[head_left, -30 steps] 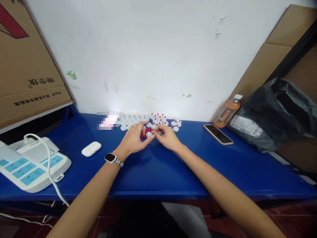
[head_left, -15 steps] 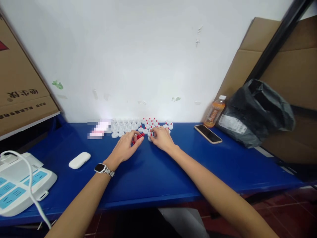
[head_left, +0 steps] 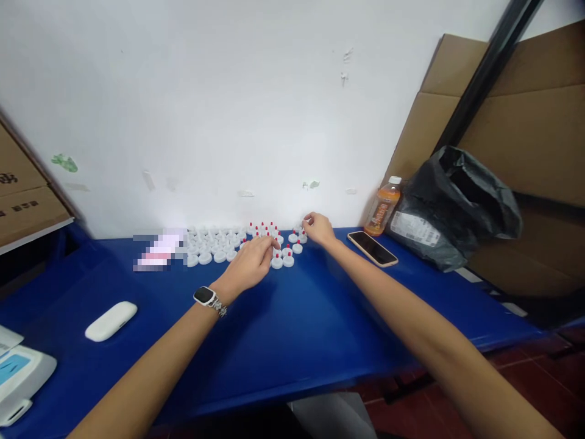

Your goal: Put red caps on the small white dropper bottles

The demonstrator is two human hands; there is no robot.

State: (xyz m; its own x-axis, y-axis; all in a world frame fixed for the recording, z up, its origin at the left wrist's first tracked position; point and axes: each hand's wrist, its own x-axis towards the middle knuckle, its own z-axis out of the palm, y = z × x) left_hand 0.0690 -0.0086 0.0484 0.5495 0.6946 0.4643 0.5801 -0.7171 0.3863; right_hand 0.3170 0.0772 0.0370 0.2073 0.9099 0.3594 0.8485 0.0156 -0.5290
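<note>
A cluster of small white caps lies by the wall; the left ones (head_left: pixel 212 251) are plain, the right ones (head_left: pixel 289 249) carry red tips. My left hand (head_left: pixel 250 262), with a watch (head_left: pixel 204 296) on its wrist, rests palm down with curled fingers at the red-tipped caps; the small red pieces it held are hidden under it. My right hand (head_left: pixel 319 228) reaches to the far right end of the cluster, fingertips pinched on a white cap (head_left: pixel 303 225) near the wall.
On the blue table (head_left: pixel 292 329) lie a phone (head_left: pixel 372 248), an orange drink bottle (head_left: pixel 382 207), a black plastic bag (head_left: pixel 452 213) at the right, a white case (head_left: pixel 110 321) and a white device (head_left: pixel 18 375) at the left. Cardboard leans on both sides.
My right hand left the left hand and went right and back to the cluster's far end. The view turned right, so the red pieces are now covered by the left hand.
</note>
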